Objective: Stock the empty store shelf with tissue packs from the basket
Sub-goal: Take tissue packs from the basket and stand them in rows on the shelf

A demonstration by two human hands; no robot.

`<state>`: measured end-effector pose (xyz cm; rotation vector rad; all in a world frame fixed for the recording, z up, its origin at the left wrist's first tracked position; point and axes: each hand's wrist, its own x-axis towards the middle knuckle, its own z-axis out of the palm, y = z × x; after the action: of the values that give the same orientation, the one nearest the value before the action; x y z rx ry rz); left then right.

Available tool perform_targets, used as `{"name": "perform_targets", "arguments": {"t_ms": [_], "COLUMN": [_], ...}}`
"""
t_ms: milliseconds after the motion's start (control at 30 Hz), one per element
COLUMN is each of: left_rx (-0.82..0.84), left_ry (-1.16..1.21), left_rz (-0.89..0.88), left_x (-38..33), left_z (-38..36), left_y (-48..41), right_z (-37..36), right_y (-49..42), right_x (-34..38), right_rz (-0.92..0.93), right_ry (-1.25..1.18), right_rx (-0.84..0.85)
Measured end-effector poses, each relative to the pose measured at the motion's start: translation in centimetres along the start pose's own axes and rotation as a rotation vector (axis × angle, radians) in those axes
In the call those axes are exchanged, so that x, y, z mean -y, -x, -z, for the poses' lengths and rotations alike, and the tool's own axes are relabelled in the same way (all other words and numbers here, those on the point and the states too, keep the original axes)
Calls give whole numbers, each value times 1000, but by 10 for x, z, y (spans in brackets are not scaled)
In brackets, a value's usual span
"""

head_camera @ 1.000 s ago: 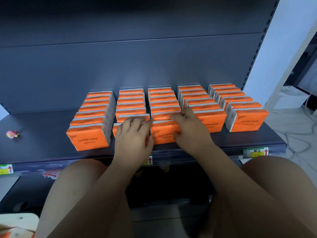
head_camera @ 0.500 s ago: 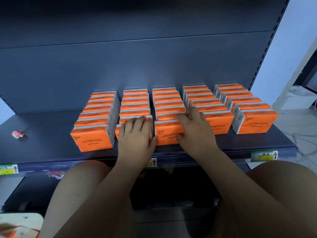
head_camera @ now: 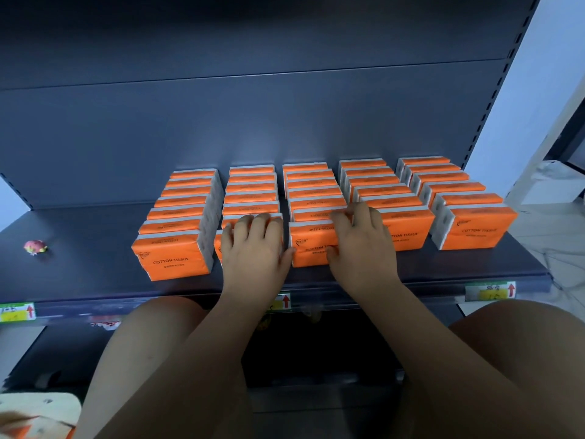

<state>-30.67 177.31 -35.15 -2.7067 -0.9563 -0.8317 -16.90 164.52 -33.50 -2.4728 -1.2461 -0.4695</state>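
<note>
L hand (head_camera: 253, 248) fingers curled over row-2 front pack (head_camera: 219, 251); R hand (head_camera: 361, 245) pinches row-3 front pack (head_camera: 308, 245), thumb on face. Both packs 12 o'clock of wrists, long axis 9-3, near shelf (head_camera: 95, 267) front edge.

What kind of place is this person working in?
Most likely a small shop aisle: a dark metal display shelf, yellow price tags clipped along its front edge, and five neat rows of identical orange tissue packs faced forward.

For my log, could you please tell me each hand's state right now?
Left hand: grips second column's front pack.
Right hand: grips third column's front pack.
</note>
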Motion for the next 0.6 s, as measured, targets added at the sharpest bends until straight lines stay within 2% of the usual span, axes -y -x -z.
{"name": "perform_targets", "arguments": {"t_ms": [233,400,600], "left_rx": [21,-26,-96], "left_ry": [19,61,5], "left_rz": [-13,14,114], "left_x": [0,-1,14], "left_z": [-2,3,35], "left_y": [2,8,21], "right_z": [5,7,16], "right_y": [5,10,19], "right_x": [6,16,43], "right_rz": [28,79,120], "right_ry": [-97,-274,-452], "right_rx": [56,-46,-81]}}
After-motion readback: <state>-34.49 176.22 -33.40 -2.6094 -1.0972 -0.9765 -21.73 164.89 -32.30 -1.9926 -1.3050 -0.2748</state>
